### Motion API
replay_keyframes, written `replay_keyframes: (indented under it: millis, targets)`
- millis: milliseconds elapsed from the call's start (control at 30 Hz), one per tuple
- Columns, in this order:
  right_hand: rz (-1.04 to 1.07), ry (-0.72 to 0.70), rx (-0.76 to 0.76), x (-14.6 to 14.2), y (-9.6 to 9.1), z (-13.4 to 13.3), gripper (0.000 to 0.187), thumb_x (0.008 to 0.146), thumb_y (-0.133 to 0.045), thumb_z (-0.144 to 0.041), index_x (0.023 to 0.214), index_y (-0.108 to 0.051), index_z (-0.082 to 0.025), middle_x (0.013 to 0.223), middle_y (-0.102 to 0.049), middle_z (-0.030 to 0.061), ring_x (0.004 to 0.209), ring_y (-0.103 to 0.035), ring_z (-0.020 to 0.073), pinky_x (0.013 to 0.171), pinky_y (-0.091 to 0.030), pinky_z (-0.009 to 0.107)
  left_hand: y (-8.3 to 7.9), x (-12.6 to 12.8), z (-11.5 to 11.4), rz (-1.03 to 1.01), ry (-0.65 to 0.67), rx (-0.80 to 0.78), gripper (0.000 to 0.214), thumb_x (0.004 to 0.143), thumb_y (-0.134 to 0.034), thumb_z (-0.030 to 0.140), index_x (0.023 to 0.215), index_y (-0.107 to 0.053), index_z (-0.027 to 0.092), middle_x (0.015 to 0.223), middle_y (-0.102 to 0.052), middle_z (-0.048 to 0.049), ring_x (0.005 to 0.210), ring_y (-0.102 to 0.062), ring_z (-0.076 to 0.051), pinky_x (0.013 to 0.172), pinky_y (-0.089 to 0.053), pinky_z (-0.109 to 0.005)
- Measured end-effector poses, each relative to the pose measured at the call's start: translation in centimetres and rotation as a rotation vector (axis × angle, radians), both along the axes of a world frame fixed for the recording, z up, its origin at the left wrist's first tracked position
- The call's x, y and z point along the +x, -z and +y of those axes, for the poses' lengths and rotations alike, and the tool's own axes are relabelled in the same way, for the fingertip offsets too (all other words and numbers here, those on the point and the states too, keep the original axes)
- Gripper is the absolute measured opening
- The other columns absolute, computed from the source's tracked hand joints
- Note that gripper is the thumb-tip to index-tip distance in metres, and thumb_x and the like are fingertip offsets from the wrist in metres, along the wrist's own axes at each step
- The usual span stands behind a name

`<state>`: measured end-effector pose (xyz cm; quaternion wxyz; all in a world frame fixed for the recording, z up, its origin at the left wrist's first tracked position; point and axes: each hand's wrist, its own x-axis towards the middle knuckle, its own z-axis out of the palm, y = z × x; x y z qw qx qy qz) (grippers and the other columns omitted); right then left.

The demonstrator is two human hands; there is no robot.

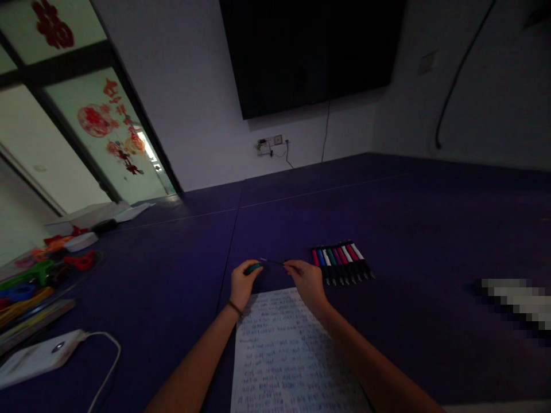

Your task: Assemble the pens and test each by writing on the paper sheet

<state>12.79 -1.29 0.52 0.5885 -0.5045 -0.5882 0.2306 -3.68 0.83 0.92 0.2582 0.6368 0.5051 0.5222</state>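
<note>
A short dark-green piece (253,268), looking like part of a pen, is sitting in the left hand (241,282), whose fingers are closing round it over the purple surface (408,229). Across from it, the right hand (307,282) is pinching one end of a thin dark rod (275,263) between thumb and finger. The rod's pale tip is pointing towards the green piece and lying just beside it; from where I'm standing I can't tell whether they're touching. A dark band (236,308) is circling the left wrist. Below the hands, a sheet of handwriting (284,350) is lying under the forearms, its lines too blurred to read. Just beyond the right hand, a row of pens (342,255) is lying side by side, showing red, blue, white, green and purple barrels with dark grips. Well off to the left, a white device (41,358) is lying with a white cable (117,347) curling from it, and brightly coloured items (41,272) are crowding behind. A big dark screen (314,51) is hanging on the wall ahead.
</note>
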Motion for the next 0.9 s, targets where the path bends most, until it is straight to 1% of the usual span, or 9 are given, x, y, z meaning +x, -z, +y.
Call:
replay_keyframes:
  millis: [67, 167, 367, 500, 600, 667, 767, 900]
  targets:
    - [-0.114, -0.001, 0.028, 0.0, -0.2, -0.2, 0.017, 0.070, -0.050, -0.019, 0.070, -0.066, -0.019, 0.071, -0.067, 0.0032, 0.064, -0.060, 0.0164, 0.062, -0.046, 0.027, 0.1, -0.5, 0.3, -0.023, -0.035, 0.018, 0.017, 0.061, -0.061, 0.028, 0.072, -0.063, 0.015, 0.073, -0.064, -0.0033, 0.070, -0.056, -0.015, 0.069, -0.043, -0.027]
    - [-0.229, 0.003, 0.042, -0.1, -0.4, -0.6, 0.019, 0.072, -0.048, -0.016, 0.070, -0.066, -0.020, 0.070, -0.067, 0.0027, 0.065, -0.061, 0.0157, 0.063, -0.046, 0.026, 0.2, -0.8, 0.5, -0.003, -0.033, 0.043, 0.017, 0.061, -0.061, 0.027, 0.073, -0.063, 0.015, 0.074, -0.064, -0.0033, 0.070, -0.057, -0.015, 0.069, -0.043, -0.028]
    - [-0.410, -0.016, 0.057, -0.2, -0.2, -0.7, 0.021, 0.075, -0.046, -0.013, 0.076, -0.066, -0.020, 0.077, -0.067, 0.0036, 0.073, -0.061, 0.0153, 0.069, -0.045, 0.025, 0.0, -0.7, 0.1, 0.189, 0.057, 0.113, 0.009, 0.063, -0.062, 0.021, 0.071, -0.065, 0.018, 0.073, -0.064, -0.0029, 0.073, -0.056, -0.016, 0.070, -0.043, -0.029]
    - [-0.527, -0.044, 0.036, -0.4, 0.0, -0.7, 0.022, 0.076, -0.045, -0.012, 0.078, -0.065, -0.020, 0.081, -0.067, 0.0036, 0.075, -0.060, 0.0145, 0.070, -0.044, 0.023, -0.2, -0.4, -0.4, 0.332, 0.150, 0.158, 0.008, 0.068, -0.060, 0.024, 0.073, -0.065, 0.020, 0.075, -0.064, -0.0026, 0.075, -0.056, -0.016, 0.070, -0.043, -0.027]
    - [-0.614, -0.062, 0.025, -0.4, -0.1, -0.7, 0.022, 0.078, -0.044, -0.013, 0.077, -0.065, -0.020, 0.082, -0.066, 0.0035, 0.077, -0.060, 0.0144, 0.071, -0.043, 0.023, -0.4, -0.4, -0.8, 0.381, 0.244, 0.150, 0.013, 0.072, -0.056, 0.027, 0.077, -0.065, 0.020, 0.077, -0.064, -0.0032, 0.074, -0.056, -0.014, 0.068, -0.043, -0.025]
    - [-0.663, -0.065, 0.012, -0.4, -0.3, -0.8, 0.023, 0.079, -0.043, -0.014, 0.078, -0.065, -0.020, 0.082, -0.066, 0.0034, 0.078, -0.059, 0.0147, 0.072, -0.042, 0.023, -0.6, -0.4, -1.1, 0.414, 0.279, 0.138, 0.017, 0.073, -0.055, 0.030, 0.083, -0.065, 0.020, 0.079, -0.064, -0.0031, 0.073, -0.057, -0.014, 0.067, -0.043, -0.023]
    - [-0.743, -0.105, -0.006, -0.3, -0.8, -1.1, 0.024, 0.081, -0.041, -0.016, 0.080, -0.065, -0.020, 0.080, -0.067, 0.0032, 0.077, -0.059, 0.0156, 0.070, -0.042, 0.024, -1.0, -0.4, -1.5, 0.524, 0.274, 0.115, 0.024, 0.072, -0.055, 0.037, 0.089, -0.064, 0.023, 0.078, -0.064, -0.0017, 0.072, -0.057, -0.014, 0.063, -0.042, -0.022]
    - [-0.776, -0.143, -0.027, -0.5, -1.0, -1.4, 0.023, 0.080, -0.042, -0.017, 0.079, -0.064, -0.020, 0.079, -0.067, 0.0025, 0.075, -0.059, 0.0166, 0.068, -0.042, 0.025, -1.1, -0.4, -1.8, 0.610, 0.289, 0.088, 0.023, 0.075, -0.050, 0.039, 0.086, -0.066, 0.027, 0.077, -0.065, 0.0005, 0.070, -0.057, -0.012, 0.060, -0.040, -0.020]
